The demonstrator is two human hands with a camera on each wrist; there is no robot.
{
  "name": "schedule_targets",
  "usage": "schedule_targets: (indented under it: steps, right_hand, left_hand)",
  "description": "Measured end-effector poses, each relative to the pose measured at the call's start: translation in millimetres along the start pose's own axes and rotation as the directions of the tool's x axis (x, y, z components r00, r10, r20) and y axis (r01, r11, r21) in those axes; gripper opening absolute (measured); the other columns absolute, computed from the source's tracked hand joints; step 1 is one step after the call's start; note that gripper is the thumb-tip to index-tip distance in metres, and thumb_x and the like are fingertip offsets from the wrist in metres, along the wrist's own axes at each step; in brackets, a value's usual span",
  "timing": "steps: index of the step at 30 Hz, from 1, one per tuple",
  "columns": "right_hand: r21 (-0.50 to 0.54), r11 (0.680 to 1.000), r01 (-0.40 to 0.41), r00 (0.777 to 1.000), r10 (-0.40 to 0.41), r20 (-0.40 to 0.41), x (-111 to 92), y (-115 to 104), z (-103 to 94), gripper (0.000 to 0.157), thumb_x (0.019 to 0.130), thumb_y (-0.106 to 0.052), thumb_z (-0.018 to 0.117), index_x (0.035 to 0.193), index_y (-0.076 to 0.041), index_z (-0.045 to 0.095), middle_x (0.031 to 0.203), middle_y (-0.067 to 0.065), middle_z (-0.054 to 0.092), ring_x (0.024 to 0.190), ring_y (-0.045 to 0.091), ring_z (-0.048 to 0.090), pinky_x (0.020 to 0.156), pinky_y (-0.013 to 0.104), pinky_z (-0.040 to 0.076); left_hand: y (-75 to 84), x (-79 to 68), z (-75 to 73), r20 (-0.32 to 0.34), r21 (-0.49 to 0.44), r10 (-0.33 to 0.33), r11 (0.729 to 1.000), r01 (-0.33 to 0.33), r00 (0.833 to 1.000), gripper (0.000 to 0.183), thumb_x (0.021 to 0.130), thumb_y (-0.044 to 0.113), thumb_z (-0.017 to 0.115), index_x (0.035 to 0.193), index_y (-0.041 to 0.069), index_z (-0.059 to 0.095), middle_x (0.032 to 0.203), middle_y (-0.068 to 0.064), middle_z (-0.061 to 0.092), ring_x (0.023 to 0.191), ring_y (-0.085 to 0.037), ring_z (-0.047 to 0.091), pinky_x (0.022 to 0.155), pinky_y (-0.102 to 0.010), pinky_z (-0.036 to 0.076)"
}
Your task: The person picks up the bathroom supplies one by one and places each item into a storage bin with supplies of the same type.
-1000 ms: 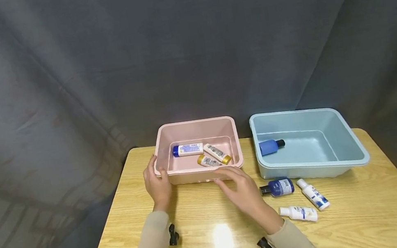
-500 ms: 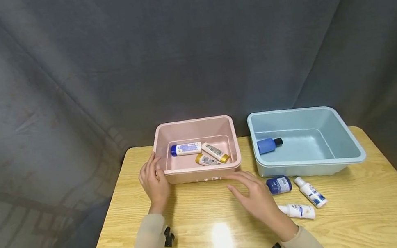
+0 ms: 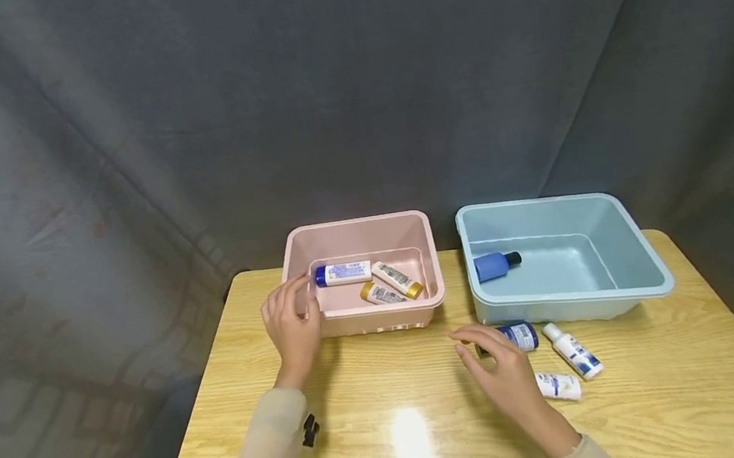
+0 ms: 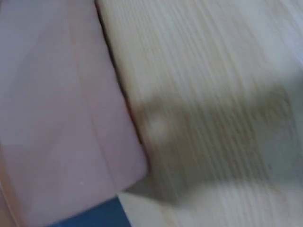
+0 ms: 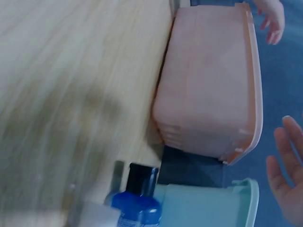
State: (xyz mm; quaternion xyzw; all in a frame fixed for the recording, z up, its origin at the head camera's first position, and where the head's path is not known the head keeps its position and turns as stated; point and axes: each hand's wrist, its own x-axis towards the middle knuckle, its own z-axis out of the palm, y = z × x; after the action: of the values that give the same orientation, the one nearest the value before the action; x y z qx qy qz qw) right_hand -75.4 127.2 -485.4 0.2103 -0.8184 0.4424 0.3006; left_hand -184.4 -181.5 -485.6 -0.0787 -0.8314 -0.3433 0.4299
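Note:
At the front left corner of the pink bin is my left hand, loosely bent fingers over the rim and holding nothing. Inside lie a white bottle with a blue cap and two white bottles with gold caps. My right hand, empty with thumb and fingers apart, hovers beside a dark blue bottle and partly hides it. The bottle's black cap shows in the right wrist view. A white bottle lies partly behind the right hand, and another white bottle lies farther right.
A light blue bin stands right of the pink one, with a blue bottle lying at its left end. Both bins sit along the back of the wooden table, before a dark curtain.
My right hand has moved from the pink bin's front rim rightward to the dark blue bottle. The left hand's fingers have shifted from the bin's side to above its corner.

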Motion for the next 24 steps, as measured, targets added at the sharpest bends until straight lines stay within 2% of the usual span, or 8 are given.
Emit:
schedule_targets:
  steps: [4, 7, 14, 21, 24]
  right_hand:
    - [0.022, 0.998, 0.065, 0.996, -0.063, -0.07, -4, 8, -6.6, 0.026, 0.078, 0.008, 0.074, 0.1, -0.005, 0.075, 0.098, 0.008, 0.072, 0.091, 0.024, 0.067, 0.092, 0.014, 0.046]
    - [0.028, 0.996, 0.088, 0.993, -0.086, -0.077, -6, 14, -13.6, 0.028, 0.077, 0.01, 0.074, 0.101, -0.004, 0.075, 0.098, 0.008, 0.073, 0.09, 0.023, 0.067, 0.089, 0.013, 0.047]
    - [0.01, 0.999, 0.051, 0.998, -0.051, -0.039, -14, 26, -35.2, 0.037, 0.07, 0.017, 0.074, 0.102, -0.002, 0.074, 0.099, 0.01, 0.072, 0.097, 0.016, 0.065, 0.095, 0.013, 0.043]
    - [-0.068, 0.997, -0.042, 0.999, 0.043, 0.004, -24, 36, -54.2, 0.033, 0.073, 0.014, 0.074, 0.102, -0.003, 0.074, 0.101, 0.01, 0.071, 0.103, 0.003, 0.06, 0.098, 0.011, 0.04]
    - [-0.09, 0.995, -0.03, 0.999, 0.029, -0.013, -27, 38, -56.7, 0.034, 0.073, 0.014, 0.074, 0.102, -0.003, 0.074, 0.1, 0.012, 0.072, 0.103, 0.004, 0.06, 0.099, 0.012, 0.04]
  left_hand:
    - [13.9, 1.9, 6.8, 0.036, -0.011, 0.043, 0.999, -0.042, 0.998, 0.024, 0.086, 0.01, 0.061, 0.107, 0.009, 0.072, 0.118, -0.007, 0.07, 0.107, -0.031, 0.059, 0.095, -0.048, 0.036]
    - [24.0, -0.7, 13.2, 0.061, -0.031, 0.054, 0.998, -0.052, 0.997, 0.024, 0.086, 0.013, 0.06, 0.108, 0.009, 0.071, 0.119, -0.007, 0.07, 0.108, -0.029, 0.06, 0.096, -0.046, 0.04]
    - [52.7, -3.3, 31.2, 0.17, -0.143, 0.064, 0.989, -0.039, 0.983, 0.027, 0.088, 0.011, 0.061, 0.114, 0.011, 0.07, 0.124, -0.001, 0.068, 0.116, -0.024, 0.059, 0.101, -0.039, 0.043]
    - [76.8, 3.0, 45.0, 0.27, -0.157, 0.109, 0.985, -0.068, 0.957, 0.026, 0.089, 0.013, 0.063, 0.114, 0.014, 0.07, 0.126, -0.001, 0.067, 0.116, -0.02, 0.059, 0.099, -0.036, 0.045]
    - [81.9, 6.6, 50.0, 0.301, -0.147, 0.147, 0.983, -0.106, 0.942, 0.027, 0.088, 0.013, 0.064, 0.114, 0.016, 0.07, 0.127, 0.001, 0.066, 0.118, -0.02, 0.058, 0.101, -0.037, 0.044]
